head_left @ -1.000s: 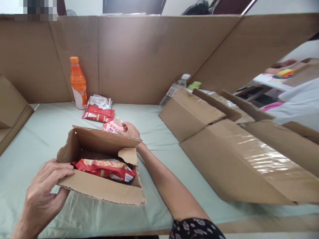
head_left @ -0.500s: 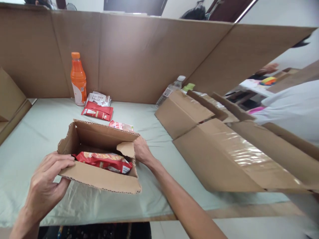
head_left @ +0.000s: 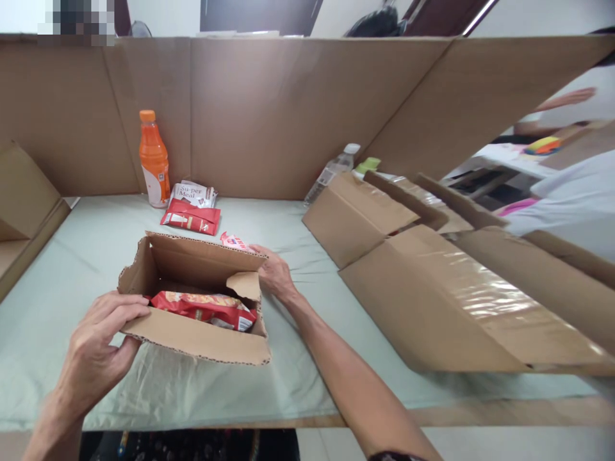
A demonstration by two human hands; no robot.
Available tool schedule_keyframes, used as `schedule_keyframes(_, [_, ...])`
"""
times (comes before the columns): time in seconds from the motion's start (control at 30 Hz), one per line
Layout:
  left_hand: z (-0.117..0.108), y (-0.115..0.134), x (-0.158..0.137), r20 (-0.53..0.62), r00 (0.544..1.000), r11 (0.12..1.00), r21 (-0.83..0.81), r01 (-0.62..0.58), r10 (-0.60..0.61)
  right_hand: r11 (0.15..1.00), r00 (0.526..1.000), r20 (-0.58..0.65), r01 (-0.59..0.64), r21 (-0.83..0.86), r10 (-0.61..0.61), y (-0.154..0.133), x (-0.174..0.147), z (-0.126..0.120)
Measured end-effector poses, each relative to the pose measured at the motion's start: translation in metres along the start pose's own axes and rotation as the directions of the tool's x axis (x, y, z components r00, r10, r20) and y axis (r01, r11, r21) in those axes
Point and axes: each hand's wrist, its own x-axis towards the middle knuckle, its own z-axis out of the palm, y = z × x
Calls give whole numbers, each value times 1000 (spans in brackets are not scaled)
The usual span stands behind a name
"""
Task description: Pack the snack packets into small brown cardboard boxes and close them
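Observation:
A small open cardboard box (head_left: 206, 342) stands in front of me with a red food packet (head_left: 206, 308) lying inside it. My left hand (head_left: 103, 333) grips its front left edge, fingers over the rim and thumb beneath. My right hand (head_left: 275, 272) is behind the box's right end, its fingers on a small pink-and-white packet (head_left: 234, 241). The box's rim hides part of that packet and some of the fingertips. Farther back lie a flat red packet (head_left: 192, 218) and a white "Super Meal" packet (head_left: 195, 193), beside an upright bottle of orange drink (head_left: 154, 160).
Large open cardboard boxes (head_left: 423, 301) take up the right side, with a clear plastic bottle (head_left: 331, 171) and a green-capped item (head_left: 368, 166) behind them. A cardboard wall (head_left: 288, 115) closes the back. Another box (head_left: 29, 198) stands at left. Another person's hand (head_left: 569, 99) shows at far right.
My right hand has reached farther behind the box and now covers the right end of the pink-and-white packet, which has tilted. My left hand keeps its hold. The view has shifted slightly.

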Motion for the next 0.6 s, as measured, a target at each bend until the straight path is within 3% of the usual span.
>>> schedule_keyframes(0.2, [5, -3, -1, -20, 1000, 996, -86, 8, -10, 941, 979, -142, -90, 327, 143, -3, -23, -41])
schedule_keyframes(0.37, [7, -5, -2, -23, 1000, 993, -116, -1, -1, 790, 940, -278, 16, 613, 196, -46, -43, -91])
schedule_keyframes(0.5, [6, -4, -1, -24, 1000, 994, -109, 1, -4, 737, 957, -290, 183, 651, 19, -105, -55, -118])
schedule_keyframes(0.6, [4, -3, -1, -21, 1000, 992, -124, 10, -12, 789, 959, -259, 244, 564, -112, -140, -62, -127])
